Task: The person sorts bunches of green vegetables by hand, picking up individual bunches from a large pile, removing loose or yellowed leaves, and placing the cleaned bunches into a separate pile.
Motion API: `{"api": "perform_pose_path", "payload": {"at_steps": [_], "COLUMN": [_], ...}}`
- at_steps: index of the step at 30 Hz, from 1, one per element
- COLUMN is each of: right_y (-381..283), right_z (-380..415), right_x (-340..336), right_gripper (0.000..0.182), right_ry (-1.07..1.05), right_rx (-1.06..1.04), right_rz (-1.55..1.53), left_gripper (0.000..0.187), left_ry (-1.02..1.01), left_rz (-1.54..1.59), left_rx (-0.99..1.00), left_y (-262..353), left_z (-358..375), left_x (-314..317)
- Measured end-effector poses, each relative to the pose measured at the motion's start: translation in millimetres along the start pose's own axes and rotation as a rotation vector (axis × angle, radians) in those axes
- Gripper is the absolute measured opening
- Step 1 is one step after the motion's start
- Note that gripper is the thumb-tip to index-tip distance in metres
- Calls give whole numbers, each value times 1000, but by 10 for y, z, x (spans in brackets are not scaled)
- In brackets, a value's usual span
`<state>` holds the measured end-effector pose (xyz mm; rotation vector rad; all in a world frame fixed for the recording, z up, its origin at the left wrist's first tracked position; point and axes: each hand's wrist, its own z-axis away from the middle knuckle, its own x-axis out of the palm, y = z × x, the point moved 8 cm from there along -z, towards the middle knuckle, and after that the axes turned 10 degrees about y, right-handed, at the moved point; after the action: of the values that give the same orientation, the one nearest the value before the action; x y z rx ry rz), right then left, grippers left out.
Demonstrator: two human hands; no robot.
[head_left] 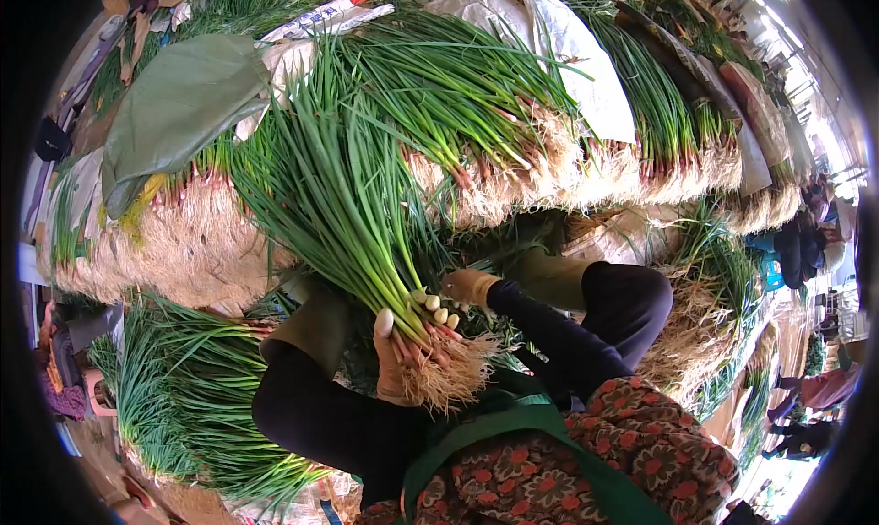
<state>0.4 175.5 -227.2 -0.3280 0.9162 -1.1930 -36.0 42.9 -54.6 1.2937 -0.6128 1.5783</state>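
Note:
My left hand (pixel 392 365) is wrapped around a bunch of green garlic (pixel 362 241) just above its roots. The thumb lies on one side and pale-tipped fingers show on the other. Long green leaves fan up and away to the upper left, while the reddish stem bases and tangled, straw-coloured roots (pixel 455 375) point toward my lap. My right hand (pixel 471 287), in a beige glove, is just right of the stems. Its fingers are partly hidden and dark, so whether they grip anything does not show.
Piled bunches (pixel 476 86) with roots facing me span the front, partly under a green sheet (pixel 183 104) and a white sheet (pixel 586 76). More bunches (pixel 211 388) lie by my left knee. A root pile (pixel 691 342) sits at right. Other people (pixel 824 388) are at far right.

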Motion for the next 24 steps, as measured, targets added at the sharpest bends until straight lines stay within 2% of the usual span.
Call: {"api": "perform_pose_path", "payload": {"at_steps": [2, 4, 5, 6, 9, 11, 12, 13, 15, 16, 17, 18, 19, 21, 22, 23, 24], "right_y": [-364, -735, -646, -722, -753, -836, -870, -1102, -1257, -1289, -1287, -1383, -1242, -873, -693, -760, -770], "right_z": [47, 122, 97, 260, 64, 128, 329, 636, 1092, 1263, 1442, 1600, 1618, 1336, 1151, 976, 893], "right_x": [-671, -1439, -1789, -2048, -1938, -1875, -1740, -1547, -1035, -788, -579, -476, -419, -502, -524, -636, -656], "right_gripper": [32, 35, 36, 37, 49, 37, 30, 25, 18, 18, 19, 21, 36, 34, 34, 39, 35], "right_ry": [319, 837, 891, 932, 648, 705, 851, 945, 917, 798, 722, 650, 512, 357, 278, 384, 396], "right_rx": [-331, -571, -324, -76, 42, -15, -107, -274, -543, -638, -604, -574, -674, -508, -427, -318, -197], "right_rz": [188, 408, 255, 100, 379, 494, 515, 690, 808, 754, 701, 649, 460, 115, -54, -337, -601], "left_gripper": [58, 56, 59, 60, 61, 59, 58, 58, 57, 56, 55, 55, 56, 53, 52, 51, 50], "left_ry": [-20, 17, 85, 70, -6, 31, 58, 157, 197, 193, 184, 201, 216, 248, 191, 172, 154], "left_rz": [39, 68, 66, 45, -8, 21, 42, 25, -126, -230, -334, -270, -205, -102, -104, -87, -69], "left_rx": [-25, -58, -36, -56, -112, -67, -43, -66, 0, -4, -10, -10, -7, 0, -5, 2, 9], "left_y": [-12, -23, -23, -48, -96, -55, -49, -25, 17, 43, 33, -8, -64, -101, -95, -92, -85], "left_z": [-23, -20, -21, -46, -99, -95, -48, 20, -58, -78, -86, -84, -79, -64, -78, -46, -15], "left_x": [-56, 70, 85, 43, -165, -139, -118, 19, -107, -186, -227, -200, -151, -110, -156, -82, 6]}}
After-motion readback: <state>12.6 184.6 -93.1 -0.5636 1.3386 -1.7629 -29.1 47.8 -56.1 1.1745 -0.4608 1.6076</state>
